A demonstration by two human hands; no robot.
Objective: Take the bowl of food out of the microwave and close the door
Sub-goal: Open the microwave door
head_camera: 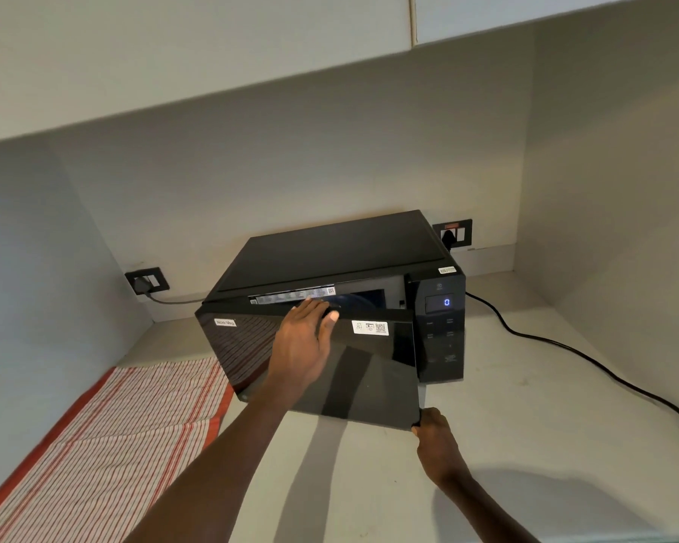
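Two bare forearms come in from the near edge, only one view to go on. Right hand [434,433] is nearest, pinched on the near right corner of the microwave door [369,389], fingers closed around its edge. Left hand [302,342] is farther in, palm flat on the upper front of the door, fingers hooked over its top edge, thumb spread out to the right; it grips nothing else.

One microwave [330,252], black, sits on the pale counter [526,444] toward the far wall. Door is hinged at the left and stands part open, swung out toward the camera; a narrow gap shows at the top and right. Bowl of food: cannot be made out, the cavity behind the gap is dark and mostly hidden by the door and left hand. Neither hand holds a bowl.

Display [446,302] on the right control panel reads 0. Three stickers on the door front and top strip: one small label [225,322] far left, one white label [370,328] right of the left thumb, one long strip [295,295] above the left fingers.

One striped red-and-white cloth [106,444] lies on the counter at near left, just beside the door. Two wall sockets: one [147,281] left of the microwave, one [452,233] behind its right corner. One black cable [588,358] runs across the counter on the right.
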